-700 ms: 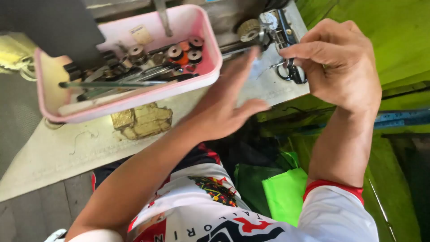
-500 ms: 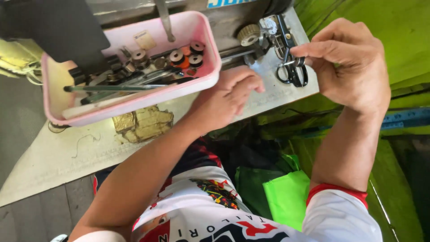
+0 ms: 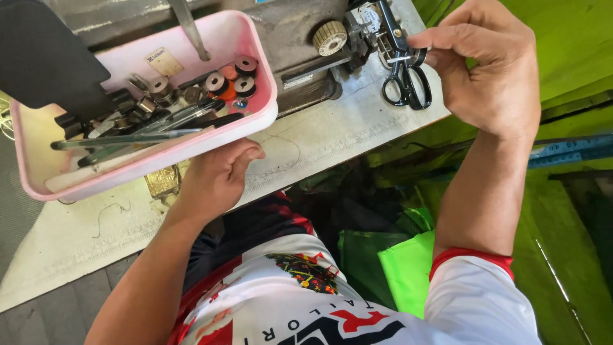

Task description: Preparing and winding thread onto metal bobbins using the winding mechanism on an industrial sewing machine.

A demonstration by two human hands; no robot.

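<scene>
Left hand point(image 3: 220, 176) now curled beneath pink tray point(image 3: 38, 137), tools, bobbins inside

Free room and obstacles, referred to the pink tray point(image 3: 258, 61). Its interior is crowded with bobbins point(image 3: 231, 76) and long tools point(image 3: 137, 135), leaving bare floor only at the far left end. The left hand point(image 3: 220, 176) blocks the near rim. Below and right of the tray, the pale table top point(image 3: 338, 137) lies open. Right of the tray, the sewing machine head point(image 3: 306, 38) stands as a barrier; beyond it, black scissors point(image 3: 405, 80) and the right hand point(image 3: 491, 67) fill the passage. A dark panel point(image 3: 45, 57) overhangs the tray's upper left, possibly a seat edge.
</scene>
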